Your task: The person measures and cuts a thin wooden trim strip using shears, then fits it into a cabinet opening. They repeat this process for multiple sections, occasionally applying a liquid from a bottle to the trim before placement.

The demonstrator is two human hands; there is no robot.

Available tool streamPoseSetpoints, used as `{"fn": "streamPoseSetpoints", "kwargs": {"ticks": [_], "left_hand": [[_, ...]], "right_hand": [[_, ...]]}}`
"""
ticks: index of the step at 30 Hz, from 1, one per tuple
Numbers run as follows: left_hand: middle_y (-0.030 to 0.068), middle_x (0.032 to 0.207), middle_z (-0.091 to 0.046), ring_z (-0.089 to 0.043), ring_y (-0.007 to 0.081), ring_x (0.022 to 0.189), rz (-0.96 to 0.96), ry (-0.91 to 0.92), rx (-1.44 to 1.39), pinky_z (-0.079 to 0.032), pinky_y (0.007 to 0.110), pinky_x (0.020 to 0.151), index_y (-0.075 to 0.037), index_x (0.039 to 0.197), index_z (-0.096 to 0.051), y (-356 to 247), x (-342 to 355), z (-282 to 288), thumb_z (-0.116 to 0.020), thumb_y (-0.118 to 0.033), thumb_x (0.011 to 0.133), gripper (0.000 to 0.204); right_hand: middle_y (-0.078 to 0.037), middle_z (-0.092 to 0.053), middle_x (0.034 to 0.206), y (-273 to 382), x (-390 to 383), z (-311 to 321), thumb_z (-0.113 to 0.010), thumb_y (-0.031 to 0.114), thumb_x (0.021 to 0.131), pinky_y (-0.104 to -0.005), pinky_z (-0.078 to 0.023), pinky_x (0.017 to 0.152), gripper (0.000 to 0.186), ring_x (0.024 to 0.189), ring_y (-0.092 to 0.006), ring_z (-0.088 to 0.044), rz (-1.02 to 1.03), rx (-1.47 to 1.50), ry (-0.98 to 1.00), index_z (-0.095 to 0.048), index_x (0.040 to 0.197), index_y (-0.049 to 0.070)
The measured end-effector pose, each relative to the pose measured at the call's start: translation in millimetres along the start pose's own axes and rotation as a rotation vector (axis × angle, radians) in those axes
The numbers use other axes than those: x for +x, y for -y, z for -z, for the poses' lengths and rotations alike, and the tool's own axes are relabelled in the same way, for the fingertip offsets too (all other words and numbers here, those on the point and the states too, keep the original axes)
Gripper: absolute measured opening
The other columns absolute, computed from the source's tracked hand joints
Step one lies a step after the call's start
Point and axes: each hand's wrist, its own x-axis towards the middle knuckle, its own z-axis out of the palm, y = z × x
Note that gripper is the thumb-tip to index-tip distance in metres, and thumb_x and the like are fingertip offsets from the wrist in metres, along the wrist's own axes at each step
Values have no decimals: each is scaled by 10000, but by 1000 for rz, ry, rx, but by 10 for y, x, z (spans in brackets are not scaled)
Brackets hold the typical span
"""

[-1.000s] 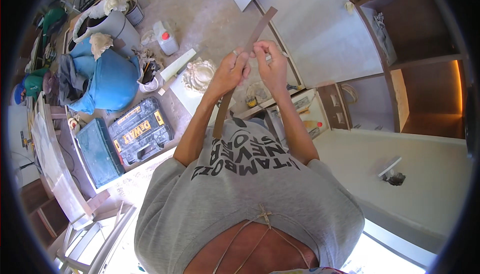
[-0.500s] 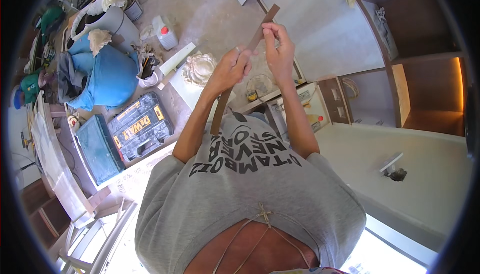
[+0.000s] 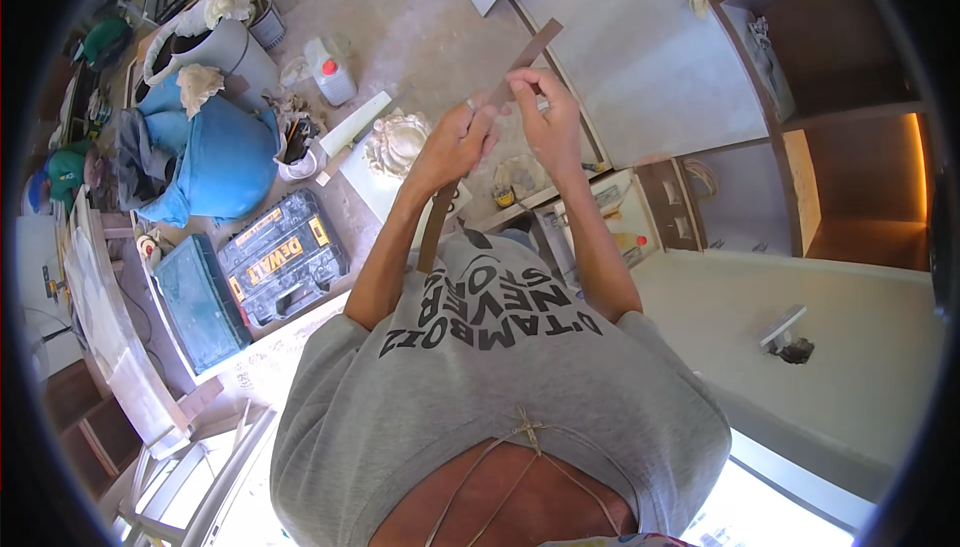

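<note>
A long, thin brown strip (image 3: 437, 222) runs slantwise in front of my chest, its far end pointing up to the right and its near end against the grey shirt. My left hand (image 3: 452, 150) is closed around the middle of it. Just beyond, my right hand (image 3: 552, 125) has its thumb and index finger at the strip's upper stretch, the other fingers curled. The two hands are close together along the strip. Whether the strip is wood or edge banding I cannot tell.
A white board (image 3: 372, 182) with a crumpled pale lump (image 3: 397, 143) lies on the floor beyond. To the left are a blue bag (image 3: 225, 162), a black and yellow tool case (image 3: 283, 255) and a white jug (image 3: 334, 82). Brown cabinets (image 3: 850, 112) line the right.
My right hand has moved down along the strip toward my left hand. The strip's far end has tilted slightly to the right.
</note>
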Motion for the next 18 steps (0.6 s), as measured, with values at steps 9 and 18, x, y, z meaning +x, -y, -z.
{"fn": "streamPoseSetpoints", "kwargs": {"ticks": [9, 18], "left_hand": [[-10, 586, -447, -422, 82, 454, 3, 17, 19, -362, 243, 435, -49, 1060, -570, -12, -6, -2, -373, -244, 988, 285], [-12, 591, -449, -423, 84, 467, 8, 14, 59, -365, 249, 442, -50, 1055, -576, -6, -5, 8, -395, -242, 979, 274]], "right_hand": [[-34, -604, 815, -14, 135, 72, -553, 96, 918, -248, -448, 711, 128, 766, -103, -543, -10, 111, -68, -622, 972, 3], [-19, -591, 820, -93, 115, 65, -553, 93, 917, -230, -441, 676, 121, 735, -85, -538, 0, 93, -67, -626, 959, 5]]}}
